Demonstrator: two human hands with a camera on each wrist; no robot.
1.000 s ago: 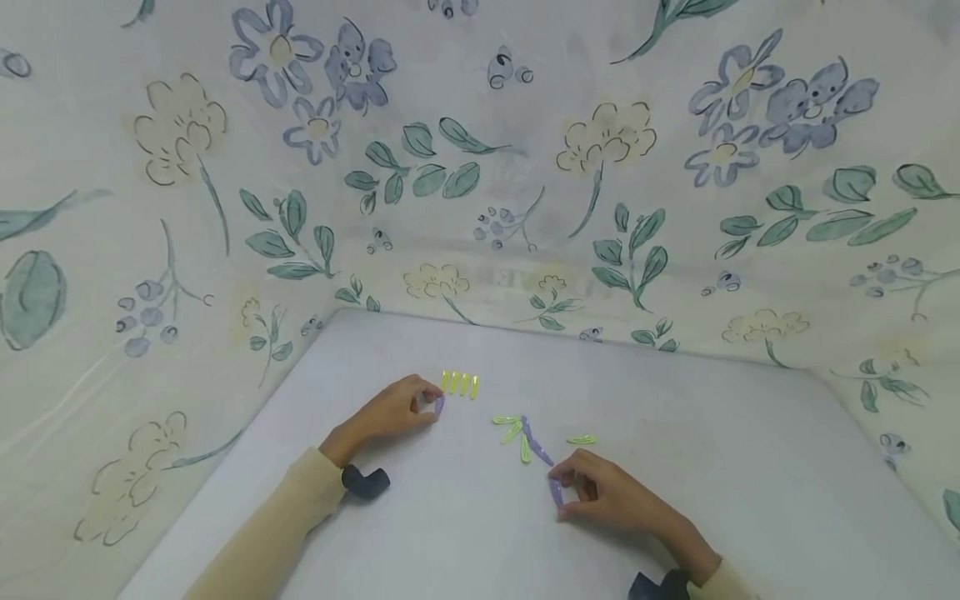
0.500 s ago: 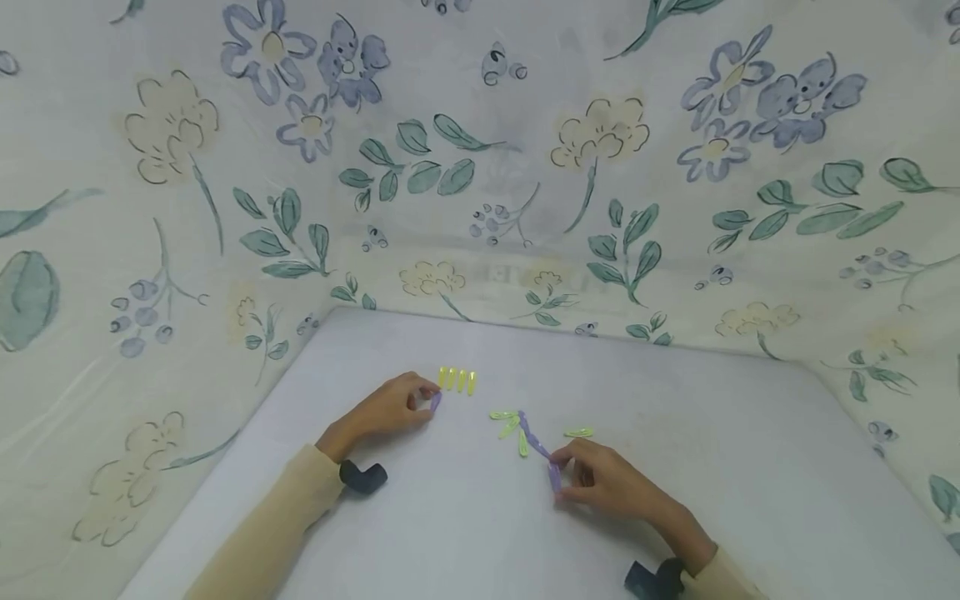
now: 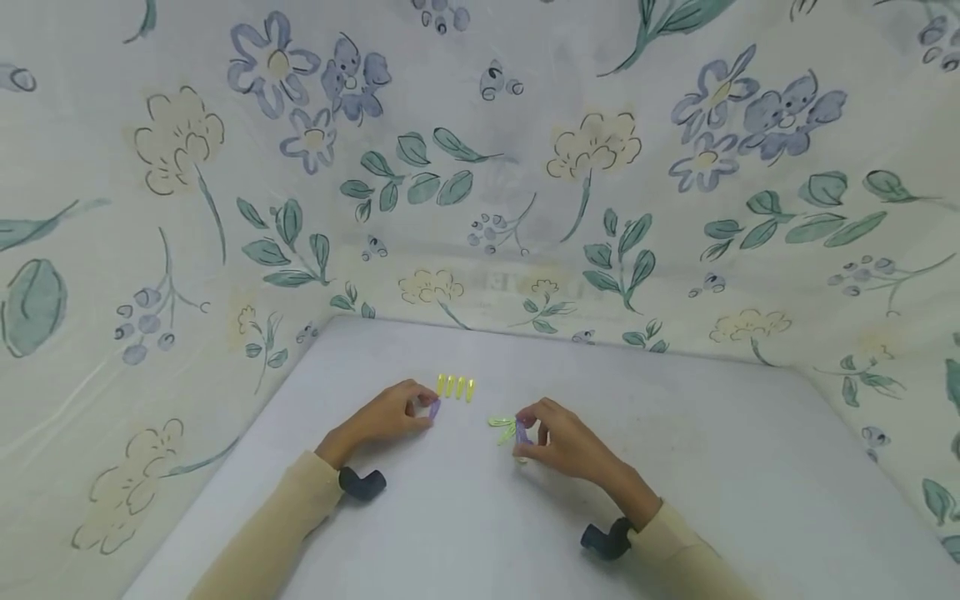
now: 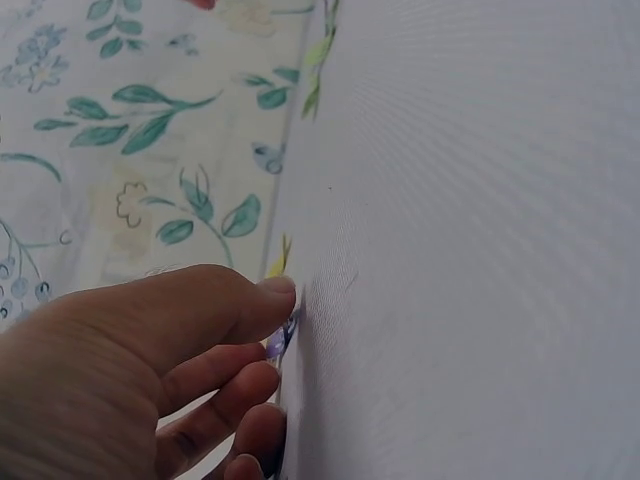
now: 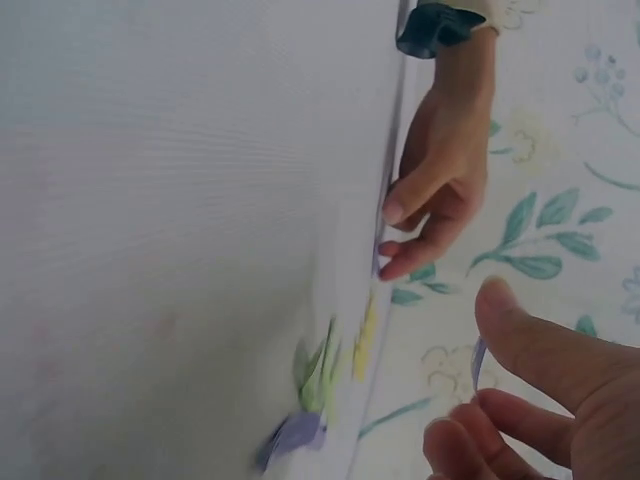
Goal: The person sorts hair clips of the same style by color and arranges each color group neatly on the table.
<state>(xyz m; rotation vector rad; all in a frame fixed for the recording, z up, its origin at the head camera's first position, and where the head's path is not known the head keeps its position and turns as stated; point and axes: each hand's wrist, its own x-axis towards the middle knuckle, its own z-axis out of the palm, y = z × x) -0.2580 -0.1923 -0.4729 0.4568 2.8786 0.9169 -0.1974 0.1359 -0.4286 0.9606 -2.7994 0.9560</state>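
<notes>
My left hand holds a purple hair clip between thumb and fingers, low at the tabletop, just in front of a row of several yellow hair clips. In the left wrist view the thumb partly covers that clip. To the right, my right hand pinches another purple hair clip by its ends, raised off the table in the right wrist view. Beneath and beside it lie light green hair clips fanned out, with further purple clips next to them, mostly hidden by the hand in the head view.
A white tabletop carries everything. Floral-patterned sheeting rises behind it and along the left side. Each wrist wears a dark strap-like mount.
My right hand has moved left and away from me with its purple clip, over the green and purple clips. The lone green clip at right is now hidden. My left hand has stayed put.
</notes>
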